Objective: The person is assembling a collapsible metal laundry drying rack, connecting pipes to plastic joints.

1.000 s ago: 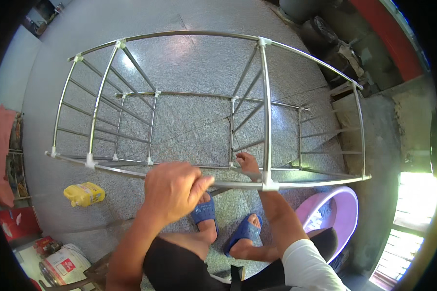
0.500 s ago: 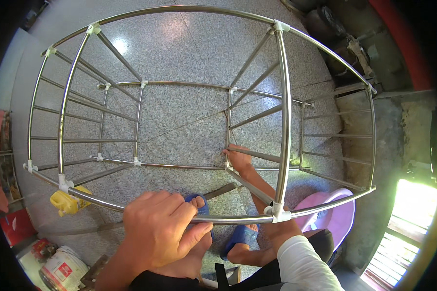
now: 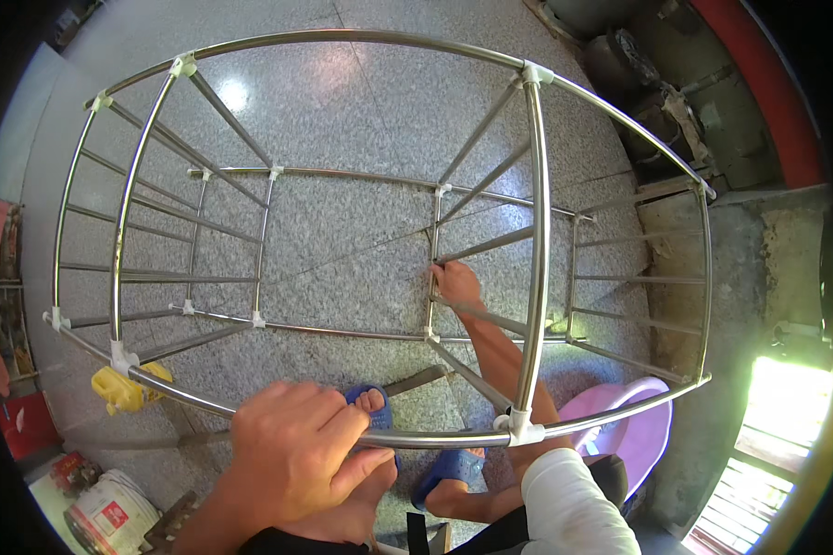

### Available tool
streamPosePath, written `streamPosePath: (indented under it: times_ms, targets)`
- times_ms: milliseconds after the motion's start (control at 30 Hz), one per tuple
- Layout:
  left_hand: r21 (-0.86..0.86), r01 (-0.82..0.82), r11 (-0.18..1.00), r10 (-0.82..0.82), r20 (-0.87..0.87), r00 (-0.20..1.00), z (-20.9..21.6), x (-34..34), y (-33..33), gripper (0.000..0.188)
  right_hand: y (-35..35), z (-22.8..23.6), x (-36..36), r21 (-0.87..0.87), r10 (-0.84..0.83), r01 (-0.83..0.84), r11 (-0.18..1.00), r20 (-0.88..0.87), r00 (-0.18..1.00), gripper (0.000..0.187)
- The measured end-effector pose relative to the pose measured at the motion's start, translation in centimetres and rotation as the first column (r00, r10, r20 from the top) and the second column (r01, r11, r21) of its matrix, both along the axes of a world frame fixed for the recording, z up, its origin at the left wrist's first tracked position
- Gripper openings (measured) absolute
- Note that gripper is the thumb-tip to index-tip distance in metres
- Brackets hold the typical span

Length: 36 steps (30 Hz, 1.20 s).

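A rack of shiny metal tubes (image 3: 366, 37) with white plastic corner joints (image 3: 522, 428) stands before me. My left hand (image 3: 292, 462) is wrapped over its near tube, thumb toward me. My right arm, in a white sleeve, reaches under that tube and into the rack. Deep inside, my right hand (image 3: 458, 284) is closed on a thin upright post (image 3: 433, 298), above a white joint (image 3: 428, 333). One cross rod (image 3: 486, 246) meets the post just above the fingers and another (image 3: 486, 317) runs below. The hand hides part of the post.
Speckled stone floor (image 3: 342, 250) lies under the rack. A yellow jug (image 3: 125, 389) sits at left, a white bucket (image 3: 111, 513) at lower left. My feet wear blue sandals (image 3: 453, 470). A purple basin (image 3: 652, 430) stands at right by a concrete ledge (image 3: 713, 240), dark pots (image 3: 611, 60) beyond.
My right hand has shifted farther up the post, away from the lower white joint. The rack sits slightly lower in view. My left hand keeps its hold on the near tube.
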<state>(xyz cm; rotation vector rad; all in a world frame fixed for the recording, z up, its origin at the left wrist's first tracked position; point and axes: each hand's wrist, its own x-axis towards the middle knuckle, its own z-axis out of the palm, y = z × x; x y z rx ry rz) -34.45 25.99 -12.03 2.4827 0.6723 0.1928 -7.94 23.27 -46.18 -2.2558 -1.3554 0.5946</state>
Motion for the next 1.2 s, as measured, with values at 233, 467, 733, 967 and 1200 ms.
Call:
streamPosePath:
  times_ms: [233, 467, 733, 967, 1200]
  targets:
    - [-0.042, 0.034, 0.999, -0.036, -0.039, 0.999, 0.3, 0.2, 0.2, 0.033, 0.4, -2.2, 0.7, 0.094, -0.039, 0.038, 0.995, 0.002, 0.999, 0.023]
    - [-0.013, -0.031, 0.999, 0.031, -0.018, 0.999, 0.5, 0.2, -0.2, 0.031, -1.7, 0.0, 0.8, -0.004, 0.007, -0.009, 1.0, -0.261, 0.965, 0.027]
    - [0.116, -0.043, 0.992, 0.042, 0.016, 0.999, -0.2, 0.5, -0.4, 0.033, -13.8, 7.8, 2.0, -0.432, 0.575, -0.563, 0.704, -0.117, 0.809, 0.027]
    - [0.137, -0.1, 0.985, 0.093, 0.056, 0.994, 0.0, 0.2, -1.1, 0.037, -14.3, 34.4, -2.3, -0.157, 0.415, -0.988, -0.004, -0.899, 0.141, 0.034]
    - [0.148, -0.087, 0.985, 0.081, 0.046, 0.996, -0.2, 0.4, -0.9, 0.039, 6.7, 46.1, 5.1, 0.414, 0.456, -0.465, 0.783, 0.128, 0.881, 0.045]
